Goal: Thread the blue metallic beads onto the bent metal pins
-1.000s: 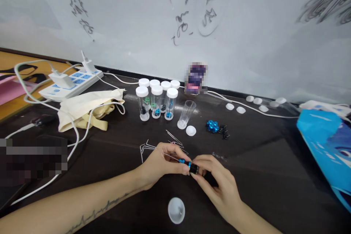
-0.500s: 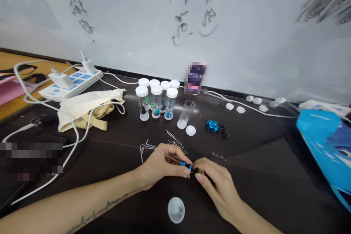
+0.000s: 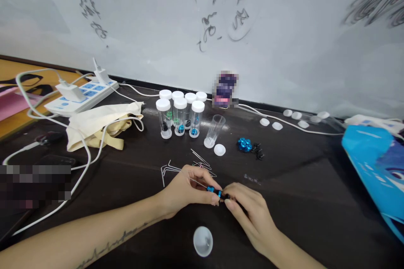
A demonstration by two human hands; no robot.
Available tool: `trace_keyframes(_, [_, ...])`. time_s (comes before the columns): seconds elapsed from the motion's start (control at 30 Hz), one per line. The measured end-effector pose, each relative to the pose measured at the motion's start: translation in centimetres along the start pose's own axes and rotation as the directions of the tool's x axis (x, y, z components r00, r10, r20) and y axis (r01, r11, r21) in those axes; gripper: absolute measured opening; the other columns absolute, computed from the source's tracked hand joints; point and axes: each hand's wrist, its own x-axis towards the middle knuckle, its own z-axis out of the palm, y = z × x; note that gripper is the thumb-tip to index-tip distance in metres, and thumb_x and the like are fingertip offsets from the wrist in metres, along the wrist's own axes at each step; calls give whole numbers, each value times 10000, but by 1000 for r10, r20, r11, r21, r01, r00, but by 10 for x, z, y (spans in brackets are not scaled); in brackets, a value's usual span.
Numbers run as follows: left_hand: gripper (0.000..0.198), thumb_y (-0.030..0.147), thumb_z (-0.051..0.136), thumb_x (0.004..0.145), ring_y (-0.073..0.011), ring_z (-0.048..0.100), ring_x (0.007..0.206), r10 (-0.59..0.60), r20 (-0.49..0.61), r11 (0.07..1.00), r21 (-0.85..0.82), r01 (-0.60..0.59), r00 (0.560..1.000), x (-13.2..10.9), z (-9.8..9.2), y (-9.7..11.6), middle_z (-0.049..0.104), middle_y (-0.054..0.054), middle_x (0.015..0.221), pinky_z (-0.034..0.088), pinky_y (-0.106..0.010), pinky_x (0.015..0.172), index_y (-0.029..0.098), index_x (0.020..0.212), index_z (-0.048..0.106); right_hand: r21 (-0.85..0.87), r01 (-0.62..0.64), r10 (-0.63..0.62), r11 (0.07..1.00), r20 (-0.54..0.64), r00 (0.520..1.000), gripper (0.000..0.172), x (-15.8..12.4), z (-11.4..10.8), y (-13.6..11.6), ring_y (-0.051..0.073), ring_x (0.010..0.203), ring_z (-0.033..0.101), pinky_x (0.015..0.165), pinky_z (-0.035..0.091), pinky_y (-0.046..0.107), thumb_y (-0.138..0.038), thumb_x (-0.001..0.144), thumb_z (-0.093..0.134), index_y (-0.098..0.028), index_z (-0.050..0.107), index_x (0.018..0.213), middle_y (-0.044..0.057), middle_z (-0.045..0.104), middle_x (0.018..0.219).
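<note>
My left hand (image 3: 186, 189) pinches a thin metal wire (image 3: 197, 182) with small blue beads (image 3: 213, 190) threaded on its tip. My right hand (image 3: 249, 210) meets it from the right, fingertips closed on a small black bead (image 3: 226, 196) at the wire's end. Both hands hover just above the dark table (image 3: 299, 201). More bent wires (image 3: 176, 167) lie just behind my left hand. A pile of blue beads (image 3: 244, 144) and black beads (image 3: 258, 150) sits further back.
Several capped vials (image 3: 179, 113) stand at the back, with an open clear vial (image 3: 213, 130) and its cap (image 3: 219, 149) beside them. A white lid (image 3: 202, 241) lies near me. A cloth bag (image 3: 101, 124), power strip (image 3: 82, 92), cables and a blue bag (image 3: 378, 164) flank the area.
My right hand has slid slightly left and closed in on the wire's tip; the black bead is now mostly hidden under its fingertips. The left hand has barely moved.
</note>
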Motion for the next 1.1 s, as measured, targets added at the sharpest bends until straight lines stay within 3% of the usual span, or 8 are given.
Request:
trace_keyframes(0.17, [179,177,849,610,-104,628,625,11,-41,1000,4,-11,999,1,-1,0,684,-1,672,493,-207,618,155,755,745,-6,16,-16,1000,-62,998,67,0,1,0,167,707,574,650,470,284,-246,947,535,-199,567,983,38,591,815])
trace_keyframes(0.33, [191,191,852,606,-113,635,626,13,-35,1000,21,-12,999,1,0,0,687,-8,677,501,-217,619,151,757,743,-1,27,-27,1000,-57,998,52,0,1,0,166,697,567,645,461,287,-236,945,534,-197,564,965,22,572,770])
trace_keyframes(0.47, [187,184,848,615,-112,643,620,2,0,1000,9,-2,1000,0,0,0,693,-10,680,508,-215,617,146,762,740,-11,12,-12,1000,-14,1000,154,-1,-1,0,170,692,561,639,448,296,-249,978,461,-194,558,871,29,574,760])
trace_keyframes(0.63, [169,155,845,618,-89,625,634,11,-34,1000,3,-11,999,0,-1,1,686,2,678,486,-185,624,153,753,744,-14,30,-31,999,-60,998,62,0,0,-1,159,716,574,657,473,281,-222,945,545,-205,561,1003,43,596,868])
trace_keyframes(0.77, [175,163,848,610,-104,631,625,3,-37,1000,1,-3,999,0,-1,1,691,-5,677,499,-205,621,151,751,744,-12,38,-39,999,-69,997,54,0,1,-1,162,731,584,663,485,280,-235,944,551,-207,564,989,43,605,865])
trace_keyframes(1.0, [167,150,839,627,-103,649,625,15,-5,1000,14,-15,1000,0,0,1,701,-6,681,515,-202,627,150,764,744,-16,2,-2,1000,0,1000,267,1,-1,0,181,708,560,654,450,310,-339,1008,394,-191,572,876,42,584,772])
trace_keyframes(1.1, [168,145,839,627,-101,650,639,16,-11,1000,22,-16,1000,0,0,1,699,-4,682,514,-197,633,152,766,745,-12,-7,7,1000,2,1000,260,1,-1,1,181,719,554,658,440,310,-311,1010,390,-191,561,856,42,578,784])
